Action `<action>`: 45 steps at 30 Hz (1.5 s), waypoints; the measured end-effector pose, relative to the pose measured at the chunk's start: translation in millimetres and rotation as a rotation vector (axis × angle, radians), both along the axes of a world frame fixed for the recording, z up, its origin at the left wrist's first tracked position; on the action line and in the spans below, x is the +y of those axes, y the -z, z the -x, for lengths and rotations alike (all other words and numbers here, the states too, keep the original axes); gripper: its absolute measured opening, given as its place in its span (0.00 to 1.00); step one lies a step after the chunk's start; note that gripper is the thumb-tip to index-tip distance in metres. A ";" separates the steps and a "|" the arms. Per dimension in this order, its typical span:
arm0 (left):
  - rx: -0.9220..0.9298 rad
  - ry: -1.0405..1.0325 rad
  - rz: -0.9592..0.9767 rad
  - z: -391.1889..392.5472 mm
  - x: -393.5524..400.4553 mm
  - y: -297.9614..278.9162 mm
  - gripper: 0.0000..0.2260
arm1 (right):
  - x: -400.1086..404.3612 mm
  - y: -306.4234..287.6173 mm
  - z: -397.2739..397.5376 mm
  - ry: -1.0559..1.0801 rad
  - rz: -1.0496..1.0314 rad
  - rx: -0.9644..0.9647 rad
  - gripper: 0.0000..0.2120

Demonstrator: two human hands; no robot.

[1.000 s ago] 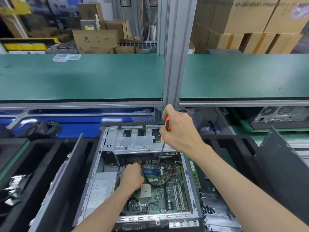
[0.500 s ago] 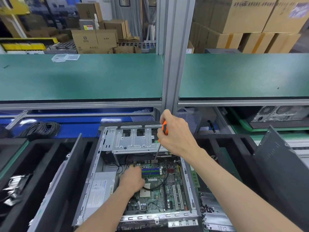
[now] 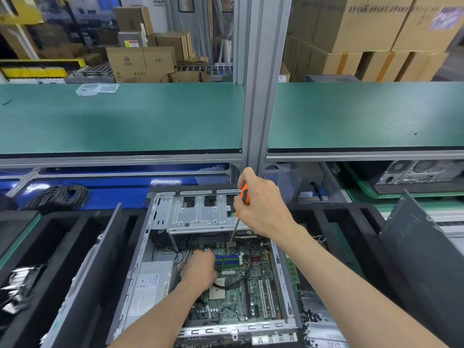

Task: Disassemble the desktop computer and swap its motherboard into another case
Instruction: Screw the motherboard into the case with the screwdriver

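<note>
Only mirrored letters [image 3: 333,344] show, too blurred for reading.

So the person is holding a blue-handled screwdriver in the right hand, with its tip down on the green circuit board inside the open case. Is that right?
Not quite: the screwdriver handle is orange, not blue, as the head view shows. The rest holds: the right hand grips it, and its shaft reaches down to the green motherboard inside the open case.

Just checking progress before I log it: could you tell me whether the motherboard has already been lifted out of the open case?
No, the motherboard lies flat inside the open case, with the left hand resting on it.
</note>
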State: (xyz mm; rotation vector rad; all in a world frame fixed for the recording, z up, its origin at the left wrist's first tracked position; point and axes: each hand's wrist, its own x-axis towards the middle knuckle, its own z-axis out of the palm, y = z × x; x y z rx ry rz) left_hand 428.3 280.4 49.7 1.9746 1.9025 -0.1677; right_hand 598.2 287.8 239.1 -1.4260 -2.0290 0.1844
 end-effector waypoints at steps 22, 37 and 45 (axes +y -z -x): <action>-0.050 0.131 0.013 -4.5 6.0 10.9 0.17 | -8.1 35.2 -4.3 0.112 0.237 0.390 0.09; -1.355 -0.544 0.420 -3.3 -0.5 -26.6 0.11 | -13.4 95.2 6.1 0.088 0.495 0.378 0.08; -1.844 -0.739 0.597 11.2 2.4 -55.1 0.13 | -12.2 91.3 6.1 0.070 0.524 0.356 0.07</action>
